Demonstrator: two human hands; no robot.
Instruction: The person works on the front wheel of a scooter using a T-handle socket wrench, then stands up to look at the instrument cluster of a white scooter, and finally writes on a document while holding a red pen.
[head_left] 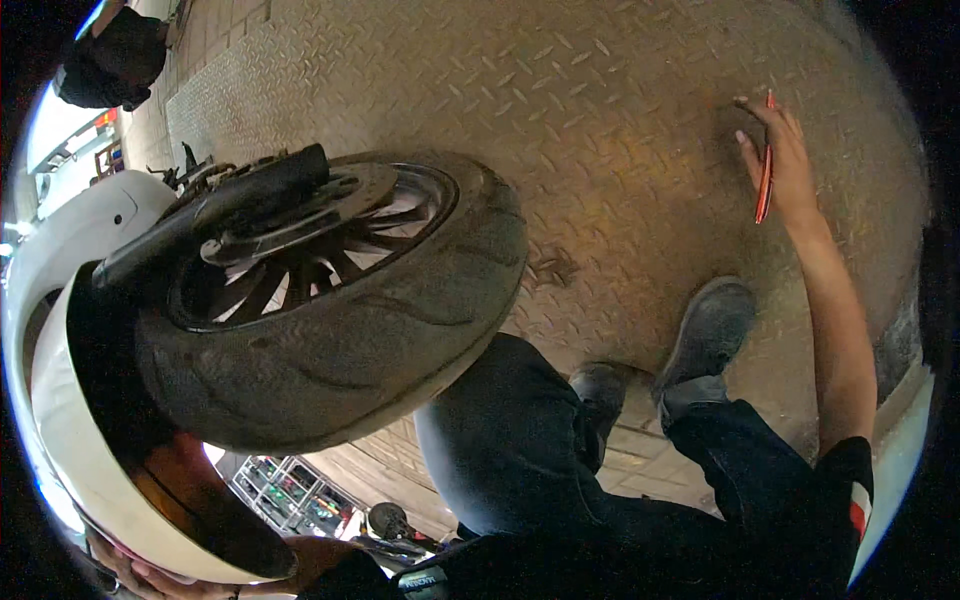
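Observation:
A scooter's front wheel [390,330], with a black tire and dark spokes, fills the left half of the head view. A brake disc [325,215] sits at its hub beside a black fork leg [220,215]. Around the tire curves a white front fender [85,440]. At the lower left, my left hand [165,583] is closed round the fender's edge; its fingers are partly hidden. Far to the right, my right hand [788,165] reaches over the metal floor plate, a slim red tool [765,185] lodged in its grip. The tool's exact kind does not show.
Diamond-patterned metal plate [620,130] covers the floor here. My shoes [715,320] stand at its near side, and my knee [490,430] is close to the tire. White body panels [90,230] rise at left. A rack [300,495] with small items stands beyond the wheel.

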